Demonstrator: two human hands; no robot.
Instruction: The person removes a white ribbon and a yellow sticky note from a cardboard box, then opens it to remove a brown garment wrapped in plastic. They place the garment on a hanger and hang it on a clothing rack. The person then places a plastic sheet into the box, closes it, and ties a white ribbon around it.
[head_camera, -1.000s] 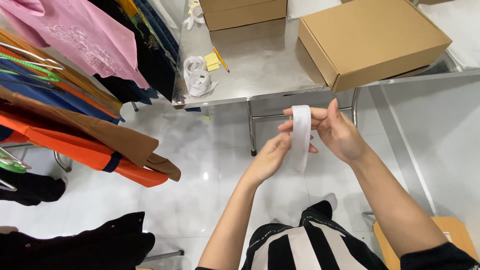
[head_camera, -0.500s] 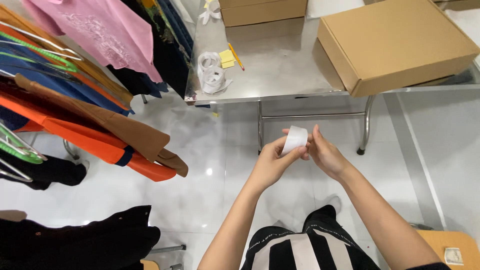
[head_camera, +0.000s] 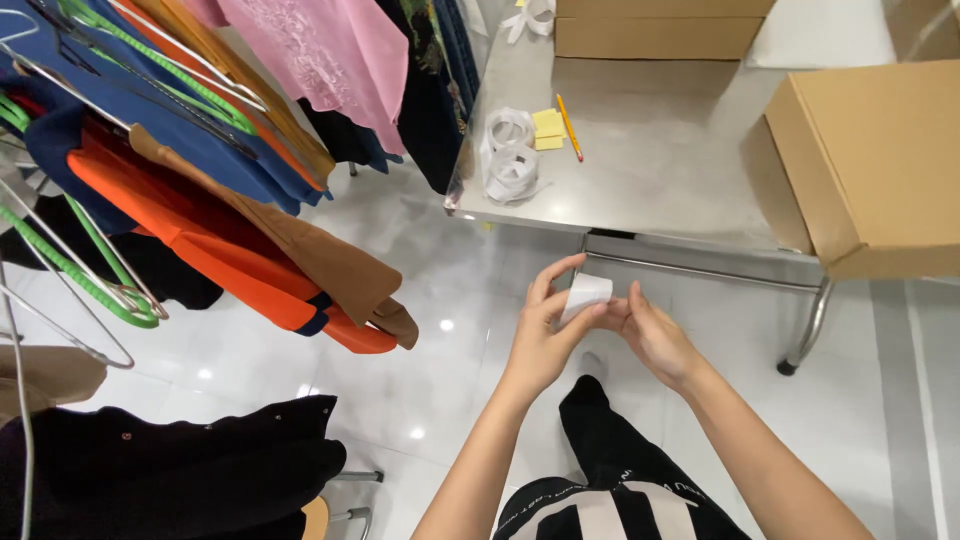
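Observation:
Both my hands meet in front of me over the white floor. A small white paper label (head_camera: 585, 294) is pinched between them. My left hand (head_camera: 543, 335) grips its lower left side with thumb and fingers. My right hand (head_camera: 652, 335) touches its right edge with the fingertips. The label is short and folded or curled. Below my hands my black trousers and striped top show.
A steel table (head_camera: 650, 170) stands ahead with rolls of white labels (head_camera: 511, 157), yellow sticky notes (head_camera: 547, 128) and a pencil (head_camera: 569, 127). Brown cardboard boxes (head_camera: 880, 165) sit on it at right and back. A rack of hanging clothes (head_camera: 200, 170) fills the left.
The long white strip held up a second ago is now a short piece between my fingers. My hands have dropped lower and closer together, and my view has shifted to the left.

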